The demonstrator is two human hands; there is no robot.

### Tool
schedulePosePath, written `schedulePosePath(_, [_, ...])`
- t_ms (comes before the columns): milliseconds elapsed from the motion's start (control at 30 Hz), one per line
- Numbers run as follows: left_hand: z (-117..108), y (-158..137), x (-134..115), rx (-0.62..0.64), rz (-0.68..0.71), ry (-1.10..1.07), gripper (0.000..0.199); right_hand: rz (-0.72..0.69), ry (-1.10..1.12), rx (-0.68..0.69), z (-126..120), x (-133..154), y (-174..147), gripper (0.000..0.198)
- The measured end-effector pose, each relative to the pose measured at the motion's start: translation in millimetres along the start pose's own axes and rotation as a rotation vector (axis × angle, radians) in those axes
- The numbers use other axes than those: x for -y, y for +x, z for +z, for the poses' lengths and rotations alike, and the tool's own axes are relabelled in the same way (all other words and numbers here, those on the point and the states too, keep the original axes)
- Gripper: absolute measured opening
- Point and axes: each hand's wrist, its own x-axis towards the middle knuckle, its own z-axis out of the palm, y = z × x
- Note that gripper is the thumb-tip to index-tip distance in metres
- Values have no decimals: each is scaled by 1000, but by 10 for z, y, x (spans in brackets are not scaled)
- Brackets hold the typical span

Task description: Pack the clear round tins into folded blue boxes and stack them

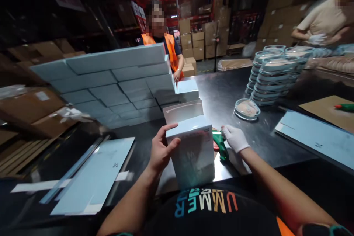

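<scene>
- Leftmost, brown cartons (33, 107) crowd the far side, loose plastic lying on some of them.
- Flat pale-blue sheets (95, 179) lie at near left, the top one bearing a small dark mark, with white strips beside them.
- Farther back, pale-blue boxes (116, 84) stand stacked in a wall, several courses high and stepping down toward the right.
- A bare left hand (163, 147) grips the upper left corner of an upright box (195, 155), thumb on the front face, forefinger along the top.
- Beyond the stack, a person in an orange vest (172, 51) stands facing the desk (215, 96).
- That upright box sits at the near edge of the desk, center, a pale panel rising just behind its top.
- Just right of it rests a green-handled tool (221, 147), partly hidden by the box.
- A white-gloved right hand (235, 138) hovers at the tool's far end, fingers curled; whether they pinch anything cannot be told.
- Farther right, one round clear container (247, 110) sits alone before tall stacks of similar containers (273, 81).
- At far right, a person in a pale shirt (326, 14) stands beyond more blue sheets (320, 136) and a brown board (320, 107).
</scene>
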Motion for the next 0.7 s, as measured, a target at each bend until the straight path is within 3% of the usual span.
schedulePosePath(133, [112, 17, -19, 104, 112, 84, 59, -52, 178, 109, 186, 398, -23, 61])
schedulePosePath(233, [174, 25, 42, 146, 134, 90, 57, -97, 208, 165, 293, 582, -34, 57])
schedulePosePath(333, [189, 42, 161, 66, 142, 61, 56, -133, 195, 234, 251, 548, -66, 62])
schedulePosePath(433, [178, 83, 261, -12, 217, -66, 56, -285, 137, 280, 156, 404, -137, 66])
schedulePosePath(567, [101, 183, 272, 178, 394, 2, 33, -479, 120, 330, 120, 319, -251, 33])
schedulePosePath(700, [-91, 302, 158, 323, 537, 94, 14, -621, 112, 312, 182, 379, -284, 28])
